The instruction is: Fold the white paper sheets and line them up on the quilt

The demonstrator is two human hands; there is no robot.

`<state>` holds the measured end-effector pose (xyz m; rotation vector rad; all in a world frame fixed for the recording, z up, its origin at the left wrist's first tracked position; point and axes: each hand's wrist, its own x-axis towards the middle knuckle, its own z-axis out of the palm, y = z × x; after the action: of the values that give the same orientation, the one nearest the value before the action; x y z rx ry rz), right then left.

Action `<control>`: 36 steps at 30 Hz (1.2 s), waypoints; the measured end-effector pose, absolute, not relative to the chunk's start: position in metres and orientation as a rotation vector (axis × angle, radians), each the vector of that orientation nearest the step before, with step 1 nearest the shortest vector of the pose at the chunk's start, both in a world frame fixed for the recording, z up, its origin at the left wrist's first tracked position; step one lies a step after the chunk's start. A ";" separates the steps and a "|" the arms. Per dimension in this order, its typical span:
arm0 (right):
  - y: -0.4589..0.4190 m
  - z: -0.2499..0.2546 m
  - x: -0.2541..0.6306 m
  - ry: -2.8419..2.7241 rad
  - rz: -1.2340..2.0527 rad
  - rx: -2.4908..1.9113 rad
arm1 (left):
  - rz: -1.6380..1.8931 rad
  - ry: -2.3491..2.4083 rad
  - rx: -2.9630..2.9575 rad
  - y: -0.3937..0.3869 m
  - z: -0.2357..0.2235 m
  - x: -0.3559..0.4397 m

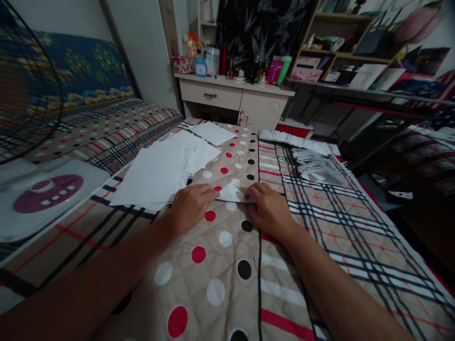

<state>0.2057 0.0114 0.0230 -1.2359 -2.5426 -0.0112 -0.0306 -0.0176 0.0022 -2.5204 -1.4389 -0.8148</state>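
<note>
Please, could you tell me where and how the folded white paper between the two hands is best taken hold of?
Probably by its two ends, coming from left and right. The folded white paper runs long from side to side, with a triangular point near its middle, which a grip there might crease. The left hand and right hand have their fingers at these ends.

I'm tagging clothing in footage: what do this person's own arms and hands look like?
The left forearm and right forearm are bare, with no sleeves in view. The left hand and right hand are ungloved, and neither wrist shows a watch or bracelet.
</note>
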 end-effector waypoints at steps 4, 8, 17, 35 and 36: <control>0.016 0.019 0.210 -2.265 0.187 -1.026 | -1.449 -1.447 -2.426 -0.010 0.003 -0.034; 0.010 0.021 0.207 -1.955 0.535 -1.006 | -1.735 -1.597 -2.343 -0.012 0.013 -0.030; 0.007 0.019 0.203 -1.730 1.110 -1.040 | -1.604 -1.396 -2.565 -0.017 0.012 -0.025; -0.012 0.041 0.188 -2.226 0.189 -0.872 | -1.176 -1.278 -2.539 -0.035 0.035 -0.009; -0.012 0.041 0.188 -2.224 0.195 -0.874 | -1.207 -1.290 -2.540 -0.034 0.035 -0.010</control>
<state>0.1877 -0.0115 0.0411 -0.8740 -2.2241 0.1954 -0.0097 -0.0343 0.0351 -2.5397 -1.2904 -1.2073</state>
